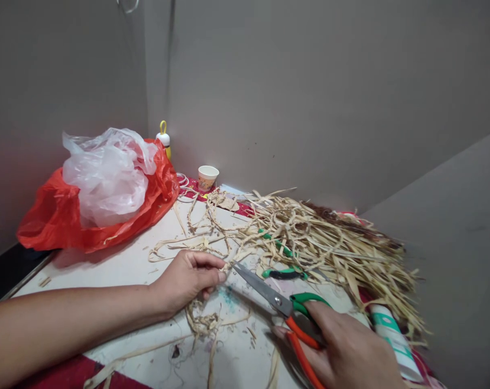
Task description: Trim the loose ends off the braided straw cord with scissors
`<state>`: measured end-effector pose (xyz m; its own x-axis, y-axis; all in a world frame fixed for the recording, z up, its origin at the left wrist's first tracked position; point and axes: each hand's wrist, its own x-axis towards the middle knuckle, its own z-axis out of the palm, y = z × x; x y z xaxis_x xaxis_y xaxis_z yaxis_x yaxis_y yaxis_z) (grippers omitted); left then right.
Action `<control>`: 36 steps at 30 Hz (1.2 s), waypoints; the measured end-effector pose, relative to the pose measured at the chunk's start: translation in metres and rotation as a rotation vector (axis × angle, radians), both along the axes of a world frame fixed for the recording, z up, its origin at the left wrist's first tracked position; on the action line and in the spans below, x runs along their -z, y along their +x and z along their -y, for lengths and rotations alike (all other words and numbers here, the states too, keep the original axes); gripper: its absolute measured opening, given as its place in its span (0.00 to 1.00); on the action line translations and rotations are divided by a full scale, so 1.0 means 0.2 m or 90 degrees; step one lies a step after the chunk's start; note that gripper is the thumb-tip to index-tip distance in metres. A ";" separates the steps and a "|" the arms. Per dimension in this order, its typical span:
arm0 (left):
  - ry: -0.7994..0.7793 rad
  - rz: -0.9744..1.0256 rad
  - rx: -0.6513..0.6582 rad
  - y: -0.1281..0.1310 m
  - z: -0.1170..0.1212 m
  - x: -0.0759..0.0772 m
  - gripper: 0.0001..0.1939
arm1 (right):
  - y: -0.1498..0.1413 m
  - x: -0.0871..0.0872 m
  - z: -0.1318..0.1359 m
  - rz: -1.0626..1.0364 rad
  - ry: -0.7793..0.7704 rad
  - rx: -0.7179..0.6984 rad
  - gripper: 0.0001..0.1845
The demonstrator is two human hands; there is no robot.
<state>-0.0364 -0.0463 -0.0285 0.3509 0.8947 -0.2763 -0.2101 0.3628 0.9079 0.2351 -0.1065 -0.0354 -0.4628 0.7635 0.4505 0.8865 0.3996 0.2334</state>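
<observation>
Scissors (277,301) at a straw strand (227,265), just left of the straw heap (329,237).

From where I stand, the strand looks pale tan, dry and narrow, only a short bit showing clearly. The left hand (190,282) has it pinched between thumb and fingers, to the near left of the heap. The right hand (346,346), on the heap's near side, is closed around the scissors' green and orange handles; their dark blades look almost together, tips right beside the strand, though I can't tell if they touch it.
</observation>
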 end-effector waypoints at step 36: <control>-0.083 0.092 0.014 0.00 -0.01 0.00 0.16 | 0.03 0.04 0.00 -0.032 0.009 -0.002 0.19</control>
<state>-0.0360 -0.0441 -0.0277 0.4144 0.8465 -0.3343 -0.3260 0.4810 0.8139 0.2404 -0.1067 -0.0425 -0.4413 0.7558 0.4838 0.8961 0.3994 0.1934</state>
